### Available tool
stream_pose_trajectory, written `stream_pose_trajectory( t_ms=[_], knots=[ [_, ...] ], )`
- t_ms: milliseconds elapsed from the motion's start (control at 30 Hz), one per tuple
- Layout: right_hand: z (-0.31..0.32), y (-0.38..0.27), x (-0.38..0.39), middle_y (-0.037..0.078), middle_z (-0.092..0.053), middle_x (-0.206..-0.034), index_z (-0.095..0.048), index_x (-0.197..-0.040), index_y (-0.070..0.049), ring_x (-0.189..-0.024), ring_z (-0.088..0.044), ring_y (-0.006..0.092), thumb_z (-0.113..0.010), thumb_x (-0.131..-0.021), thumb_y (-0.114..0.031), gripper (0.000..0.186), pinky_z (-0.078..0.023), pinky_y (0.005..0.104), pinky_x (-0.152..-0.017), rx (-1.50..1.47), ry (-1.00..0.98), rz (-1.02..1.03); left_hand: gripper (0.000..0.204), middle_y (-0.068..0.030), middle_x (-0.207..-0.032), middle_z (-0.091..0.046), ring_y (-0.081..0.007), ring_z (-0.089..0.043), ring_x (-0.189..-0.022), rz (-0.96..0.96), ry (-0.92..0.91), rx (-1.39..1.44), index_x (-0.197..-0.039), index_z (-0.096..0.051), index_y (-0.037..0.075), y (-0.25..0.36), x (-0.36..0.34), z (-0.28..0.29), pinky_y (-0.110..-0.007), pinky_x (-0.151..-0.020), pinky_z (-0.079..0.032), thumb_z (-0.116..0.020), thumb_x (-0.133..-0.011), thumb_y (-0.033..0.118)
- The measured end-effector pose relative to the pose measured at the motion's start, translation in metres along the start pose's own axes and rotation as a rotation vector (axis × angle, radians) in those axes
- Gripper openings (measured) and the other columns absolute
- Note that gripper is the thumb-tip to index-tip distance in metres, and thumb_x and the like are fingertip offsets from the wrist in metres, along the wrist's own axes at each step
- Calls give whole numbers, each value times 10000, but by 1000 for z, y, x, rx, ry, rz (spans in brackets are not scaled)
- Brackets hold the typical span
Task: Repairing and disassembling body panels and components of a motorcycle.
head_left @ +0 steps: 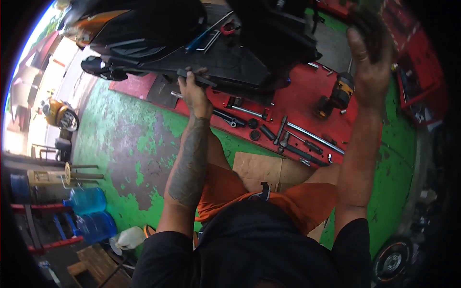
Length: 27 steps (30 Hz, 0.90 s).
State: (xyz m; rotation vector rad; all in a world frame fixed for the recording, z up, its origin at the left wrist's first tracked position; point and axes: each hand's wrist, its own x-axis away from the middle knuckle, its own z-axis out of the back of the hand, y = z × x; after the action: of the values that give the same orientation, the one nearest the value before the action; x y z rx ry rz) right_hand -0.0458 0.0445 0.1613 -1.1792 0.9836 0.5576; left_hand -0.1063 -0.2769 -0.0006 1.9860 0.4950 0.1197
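At the lower edge of a black scooter's point(216, 65) footboard, my left hand point(196, 96) is closed round a short dark bar point(205, 80). Whether that bar is fixed to the scooter I cannot tell. Farther up on the right, my right hand point(372, 62) is raised beside the scooter's front; its fingers are dark and smeared, so their grip is unclear. A blue-handled screwdriver point(196, 43) and a hex key point(210, 42) lie on the footboard, near a small red item point(229, 29). A yellow-black cordless impact driver point(337, 96) rests on the red platform point(307, 103) below my right hand.
Along the platform's near edge lie sockets point(253, 124), ratchets point(233, 120) and a long chrome bar point(314, 138). Cardboard point(257, 168) is on the green floor between my legs. Blue water jugs point(89, 201) stand at left, a wheel point(393, 259) at lower right, a red tool cart point(418, 91) at right.
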Motion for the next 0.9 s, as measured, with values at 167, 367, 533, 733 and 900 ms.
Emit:
stream_pose_trajectory(
  t_ms=[167,367,533,733,900],
  knots=[
    [-68,-62,-44,244,-534,-1276,-340,-1369,97,-1167,-566,308,-732,-850,-254,739,-465,401,-971,198,-104,142,195,-72,-934,-630,-194,-567,-820,171,181,129,-1179,-470,114,-39,20,24,-382,-744,-490,-438,-1005,196],
    [-95,-12,-38,249,-270,-1504,-170,-1469,100,-1399,-292,317,-823,-769,-363,1063,-302,361,-1112,942,154,330,99,-64,-818,-574,-209,-579,-763,530,61,316,-984,-536,84,-80,33,49,-374,-683,-490,-496,-918,146],
    [-87,11,-51,174,-337,-1465,-163,-1492,52,-1273,-424,259,-738,-866,-305,922,-337,335,-1066,875,88,492,114,6,-725,-547,-73,-491,-584,478,-229,49,-962,-605,57,-80,47,21,-230,-493,-373,-623,-881,136],
    [-93,10,-59,169,-369,-1295,-542,-1292,-501,-1205,-503,285,-769,-741,-22,765,-559,304,-885,934,-131,724,158,12,-734,-548,-75,-467,-581,567,-218,38,-960,-613,46,-85,48,18,-240,-520,-395,-681,-892,171],
    [-74,15,-62,217,-372,-1301,-532,-1362,-306,-1208,-485,367,-780,-741,-17,728,-537,325,-917,1403,-172,816,155,-28,-751,-591,-96,-512,-589,598,-252,132,-949,-619,26,-81,44,11,-243,-530,-423,-555,-963,166]
  ],
)
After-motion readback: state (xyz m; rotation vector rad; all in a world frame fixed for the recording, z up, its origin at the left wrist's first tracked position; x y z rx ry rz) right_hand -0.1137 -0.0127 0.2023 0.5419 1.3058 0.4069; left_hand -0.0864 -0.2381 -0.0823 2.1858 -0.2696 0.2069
